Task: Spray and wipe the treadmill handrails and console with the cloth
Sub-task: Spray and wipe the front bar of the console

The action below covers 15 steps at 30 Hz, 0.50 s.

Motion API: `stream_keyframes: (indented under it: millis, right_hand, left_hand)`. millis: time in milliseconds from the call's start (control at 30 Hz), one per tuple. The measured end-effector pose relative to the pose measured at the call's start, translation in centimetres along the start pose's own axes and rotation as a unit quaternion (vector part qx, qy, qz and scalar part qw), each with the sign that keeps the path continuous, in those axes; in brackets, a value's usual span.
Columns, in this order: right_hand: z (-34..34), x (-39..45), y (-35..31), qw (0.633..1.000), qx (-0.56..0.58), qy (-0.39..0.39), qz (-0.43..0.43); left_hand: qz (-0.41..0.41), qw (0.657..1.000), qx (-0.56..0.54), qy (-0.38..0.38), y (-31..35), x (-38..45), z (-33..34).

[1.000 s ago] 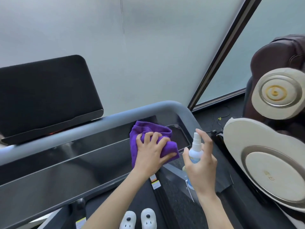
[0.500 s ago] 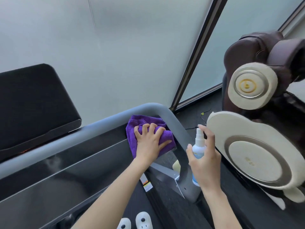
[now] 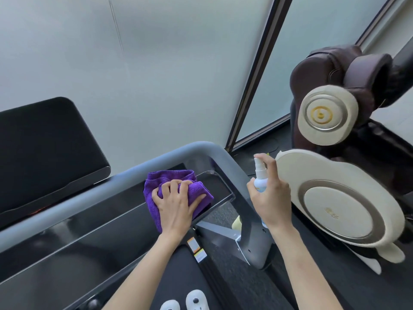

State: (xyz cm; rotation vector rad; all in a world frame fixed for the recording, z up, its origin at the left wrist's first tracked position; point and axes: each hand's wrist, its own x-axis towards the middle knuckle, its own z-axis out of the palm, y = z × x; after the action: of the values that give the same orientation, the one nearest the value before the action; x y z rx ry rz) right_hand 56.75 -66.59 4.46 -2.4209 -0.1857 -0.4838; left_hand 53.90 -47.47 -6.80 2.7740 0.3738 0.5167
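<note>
Purple microfibre cloth (image 3: 178,193), bunched and folded, pressed flat on the right end of the glossy black treadmill console panel (image 3: 89,222); placed there, by judgement, to wipe the panel's last unwiped corner. Left hand (image 3: 176,205) on top of the cloth, palm down, fingers curled into the folds and thumb hooked round the cloth's right edge; grip closed on the fabric rather than spread, presumably to keep the wad from slipping during strokes. Grey curved tubular handrail (image 3: 125,173) just behind the console, bending down past the console's right end into a flat grey upright; cloth touching or nearly touching the rail's inner edge, exact contact not discernible.

Small white spray bottle with pale blue label (image 3: 260,175) held upright just right of the console, beyond the handrail bend, nozzle pointing roughly toward the rail and console corner; held ready, by judgement, for a further spray. Right hand (image 3: 271,198) wrapped round the bottle body, index finger raised over the pump head; whether pressing cannot be told, no mist visible.

Further right of the console, a cream-and-brown massage chair (image 3: 335,198). Below the console, black treadmill belt (image 3: 178,271) and the tips of white shoes (image 3: 195,299).
</note>
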Motion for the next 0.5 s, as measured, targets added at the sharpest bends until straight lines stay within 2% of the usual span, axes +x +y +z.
stream_keyframes:
  millis: [133, 367, 500]
  right_hand:
    - [0.1, 0.0, 0.2, 0.999, 0.000, 0.036, 0.035]
    - [-2.2, -3.4, 2.2, 0.994, -0.069, 0.017, 0.086]
    - [-2.9, -4.8, 2.8, 0.993, -0.019, 0.014, 0.117]
  left_hand:
    - [-0.003, 1.000, -0.010, 0.012, 0.1, -0.1, 0.0]
    - [-0.011, 1.000, -0.014, 0.006, 0.3, 0.0, 0.1]
    - [-0.007, 1.000, -0.010, -0.001, 0.3, -0.1, 0.2]
